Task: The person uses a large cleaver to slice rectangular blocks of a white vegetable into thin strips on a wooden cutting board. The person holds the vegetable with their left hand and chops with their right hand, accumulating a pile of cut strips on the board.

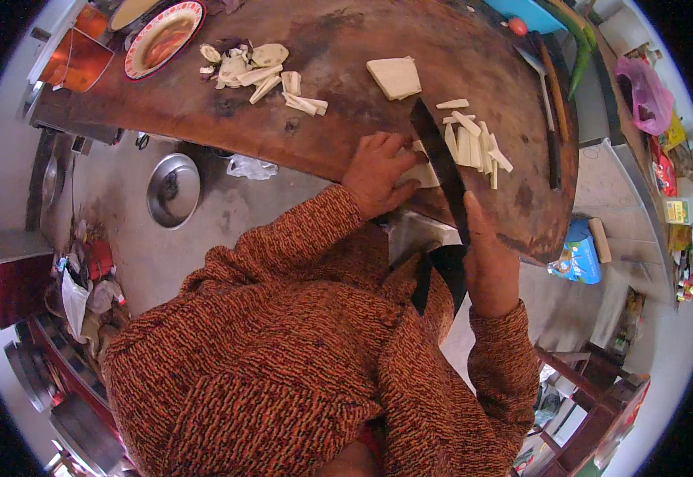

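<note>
We find the pale slab (424,172) near the front edge of the wooden table (346,48), lying partly under the left hand (380,173). We note that this hand's fingers are bent over the slab and its thumb lies along the near side, so the grip is closed on it. We observe the knife (439,159) with its dark blade just right of the slab; whether the edge has entered it, we cannot tell. We record the right hand (483,238) wrapped around the knife's near end, with no gap visible in the grip.

Right of the blade we see a group of pale sticks (474,147), several side by side and some crossing. Beyond the left hand we find a pale block (394,78), lying apart. Farther left we note a heap of pale pieces and trimmings (263,75), near a red-rimmed plate (133,62). Toward the table's right edge we record a spatula (554,155). On the floor to the left we observe a metal basin (191,176) holding something dark
</note>
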`<state>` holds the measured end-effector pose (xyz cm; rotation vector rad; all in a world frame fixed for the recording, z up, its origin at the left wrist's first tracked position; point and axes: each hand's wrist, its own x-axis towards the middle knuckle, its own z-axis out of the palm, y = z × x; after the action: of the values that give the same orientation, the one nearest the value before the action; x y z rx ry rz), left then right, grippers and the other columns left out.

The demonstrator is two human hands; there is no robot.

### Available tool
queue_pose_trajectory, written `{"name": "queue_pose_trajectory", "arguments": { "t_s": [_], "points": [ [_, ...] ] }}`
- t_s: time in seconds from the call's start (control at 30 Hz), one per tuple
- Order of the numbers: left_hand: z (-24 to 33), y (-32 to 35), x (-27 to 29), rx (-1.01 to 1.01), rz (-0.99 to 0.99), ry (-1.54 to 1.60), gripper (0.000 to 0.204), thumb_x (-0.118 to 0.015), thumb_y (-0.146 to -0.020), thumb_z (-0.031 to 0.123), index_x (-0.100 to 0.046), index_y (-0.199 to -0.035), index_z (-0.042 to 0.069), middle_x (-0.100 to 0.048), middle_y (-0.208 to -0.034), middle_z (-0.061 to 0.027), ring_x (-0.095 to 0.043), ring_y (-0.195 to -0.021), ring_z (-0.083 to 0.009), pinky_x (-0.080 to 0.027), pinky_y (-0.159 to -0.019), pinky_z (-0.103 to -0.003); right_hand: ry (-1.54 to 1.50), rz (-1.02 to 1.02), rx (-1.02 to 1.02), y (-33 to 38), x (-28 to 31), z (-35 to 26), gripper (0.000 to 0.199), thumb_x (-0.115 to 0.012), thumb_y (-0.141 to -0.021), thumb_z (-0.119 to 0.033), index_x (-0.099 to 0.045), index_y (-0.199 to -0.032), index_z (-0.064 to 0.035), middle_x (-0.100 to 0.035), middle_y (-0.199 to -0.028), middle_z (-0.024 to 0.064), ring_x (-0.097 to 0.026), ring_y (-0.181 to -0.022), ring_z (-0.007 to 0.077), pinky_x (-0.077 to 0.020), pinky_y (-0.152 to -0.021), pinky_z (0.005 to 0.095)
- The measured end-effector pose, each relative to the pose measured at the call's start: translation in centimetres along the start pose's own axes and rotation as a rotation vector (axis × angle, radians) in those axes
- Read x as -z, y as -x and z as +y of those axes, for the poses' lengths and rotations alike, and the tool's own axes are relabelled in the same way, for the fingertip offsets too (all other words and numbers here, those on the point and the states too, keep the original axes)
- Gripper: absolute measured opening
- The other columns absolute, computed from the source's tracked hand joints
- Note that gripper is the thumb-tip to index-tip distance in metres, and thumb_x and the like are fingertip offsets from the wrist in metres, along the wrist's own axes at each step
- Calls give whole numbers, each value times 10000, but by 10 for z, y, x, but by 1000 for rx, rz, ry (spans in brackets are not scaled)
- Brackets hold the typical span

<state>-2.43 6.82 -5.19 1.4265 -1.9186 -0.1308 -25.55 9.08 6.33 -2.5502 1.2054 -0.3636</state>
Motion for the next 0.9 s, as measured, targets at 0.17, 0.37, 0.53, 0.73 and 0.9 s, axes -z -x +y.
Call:
{"name": "queue_pose_trajectory", "arguments": {
  "t_s": [0.17,0.37,0.53,0.73,0.9],
  "points": [
    [6,-3,2,15,-12,-15,402,-694,-766,254,-609,-1143,144,-509,-1164,-120,-462,-1108,-315,-355,-948,-453,-22,-24,-41,4,-8,3,777,-457,-760,148,-371,-1473,-150,-584,-1246,240,-604,-1096,393,-501,-858,423],
    [7,-4,4,19,-42,-46,429,-679,-773,308,-607,-1147,112,-511,-1195,-149,-462,-1094,-350,-363,-935,-472,77,-47,-26,-10,-14,1,811,-450,-752,149,-335,-1489,-168,-581,-1245,243,-614,-1060,391,-504,-834,432],
    [7,-3,6,20,-41,-30,424,-682,-777,321,-610,-1144,120,-516,-1196,-169,-466,-1091,-373,-367,-939,-485,155,-25,-49,-22,-26,10,811,-489,-771,72,-273,-1510,-183,-622,-1020,189,-635,-877,383,-524,-720,431],
    [-1,1,-1,6,7,22,392,-688,-786,315,-618,-1132,146,-519,-1193,-167,-470,-1115,-379,-363,-956,-489,-18,115,0,-15,-8,13,825,-434,-723,144,-333,-1490,-143,-514,-1341,243,-579,-1139,394,-483,-900,401],
    [2,2,1,9,-10,7,374,-680,-795,314,-620,-1106,117,-515,-1199,-177,-466,-1131,-384,-357,-966,-494,-2,-67,-51,-3,5,-3,805,-439,-744,134,-333,-1490,-148,-550,-1303,231,-617,-1035,416,-515,-811,414]
  ]
}}
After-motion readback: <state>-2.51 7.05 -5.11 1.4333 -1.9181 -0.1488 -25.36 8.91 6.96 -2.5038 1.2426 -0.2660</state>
